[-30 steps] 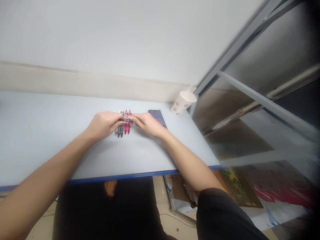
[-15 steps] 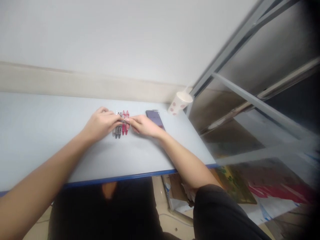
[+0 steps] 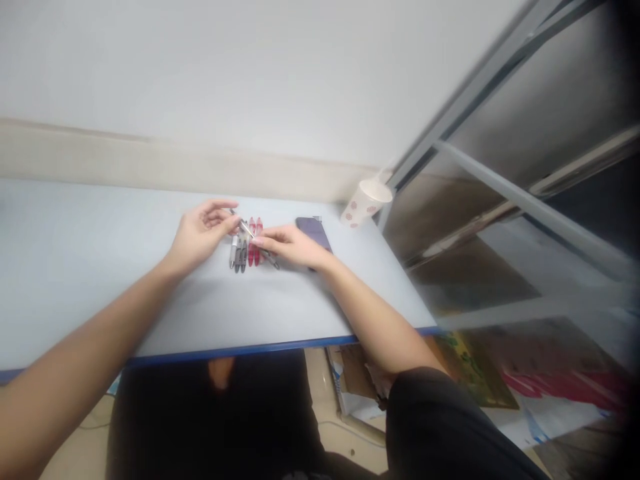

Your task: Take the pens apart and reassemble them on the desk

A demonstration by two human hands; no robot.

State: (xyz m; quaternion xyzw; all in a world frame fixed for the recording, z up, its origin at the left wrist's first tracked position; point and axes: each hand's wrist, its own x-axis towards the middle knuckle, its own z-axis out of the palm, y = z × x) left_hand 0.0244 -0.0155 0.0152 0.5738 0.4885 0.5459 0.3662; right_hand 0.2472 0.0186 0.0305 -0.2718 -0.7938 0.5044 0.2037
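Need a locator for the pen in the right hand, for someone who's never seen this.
On the pale table with a blue front edge, find the right hand, beside the dark phone. It pinches a silver-grey pen above a row of pens, two of them red. That pen alone is held, slanting; the others lie side by side.

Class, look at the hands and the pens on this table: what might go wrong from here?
The pen in the right hand slants across the row of pens; if it slips, it might knock them out of line. That hand also partly hides the phone in this view, so a sideways move might nudge it.
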